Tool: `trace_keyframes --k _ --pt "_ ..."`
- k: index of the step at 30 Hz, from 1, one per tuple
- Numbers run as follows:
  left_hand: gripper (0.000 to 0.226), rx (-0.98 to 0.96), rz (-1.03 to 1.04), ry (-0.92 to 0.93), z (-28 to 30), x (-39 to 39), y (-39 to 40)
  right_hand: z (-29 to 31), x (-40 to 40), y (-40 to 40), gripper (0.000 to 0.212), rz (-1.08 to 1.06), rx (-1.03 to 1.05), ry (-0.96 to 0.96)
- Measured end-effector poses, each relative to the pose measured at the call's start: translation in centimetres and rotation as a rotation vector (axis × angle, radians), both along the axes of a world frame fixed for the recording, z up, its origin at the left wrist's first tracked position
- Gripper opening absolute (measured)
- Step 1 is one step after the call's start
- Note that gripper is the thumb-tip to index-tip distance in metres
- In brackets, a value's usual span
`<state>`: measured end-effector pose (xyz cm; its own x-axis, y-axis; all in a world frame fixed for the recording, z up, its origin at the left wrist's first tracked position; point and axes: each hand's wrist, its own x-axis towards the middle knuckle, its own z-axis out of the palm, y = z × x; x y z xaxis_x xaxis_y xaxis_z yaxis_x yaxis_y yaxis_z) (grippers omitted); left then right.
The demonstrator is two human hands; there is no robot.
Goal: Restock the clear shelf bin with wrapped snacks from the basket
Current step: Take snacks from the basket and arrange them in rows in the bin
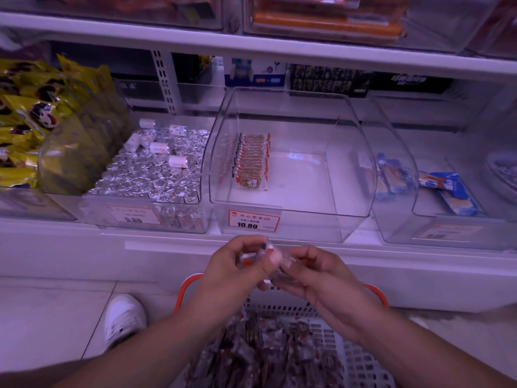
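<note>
Two hands, one wrapped snack [268, 260]

We see left hand [232, 271] and right hand [321, 281] pinching it, basket [361, 357] at six o'clock, clear shelf bin [352, 169] at twelve.

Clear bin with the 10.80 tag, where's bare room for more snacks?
In the clear bin, the floor right of the snack row is bare to the right wall. The left side is crowded by that row.

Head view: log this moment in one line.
both hands: left hand and right hand hold wrapped snacks | clear bin: one row | basket: stocked
</note>
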<state>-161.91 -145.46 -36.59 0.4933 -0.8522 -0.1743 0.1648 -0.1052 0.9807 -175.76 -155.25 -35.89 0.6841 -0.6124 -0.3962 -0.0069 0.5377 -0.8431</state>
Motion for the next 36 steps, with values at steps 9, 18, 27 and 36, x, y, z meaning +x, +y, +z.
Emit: trace_keyframes --k 9,18,27,36 --pt "0.069 -0.026 -0.172 -0.401 0.3 0.4 0.2 1.4 0.1 0.7 0.046 0.165 0.248 -0.14" --pt "0.072 -0.09 -0.276 -0.618 3.7 2.8 0.6 6.1 -1.6 -1.3 0.04 0.398 -0.224 0.092" --pt "0.031 -0.102 0.313 -1.03 5.3 10.2 0.5 10.4 6.9 -9.6 0.036 0.24 -1.173 0.406" --pt "0.033 -0.028 0.225 -1.031 4.7 11.0 0.1 3.0 14.6 -12.5 0.027 0.606 -1.605 0.631"
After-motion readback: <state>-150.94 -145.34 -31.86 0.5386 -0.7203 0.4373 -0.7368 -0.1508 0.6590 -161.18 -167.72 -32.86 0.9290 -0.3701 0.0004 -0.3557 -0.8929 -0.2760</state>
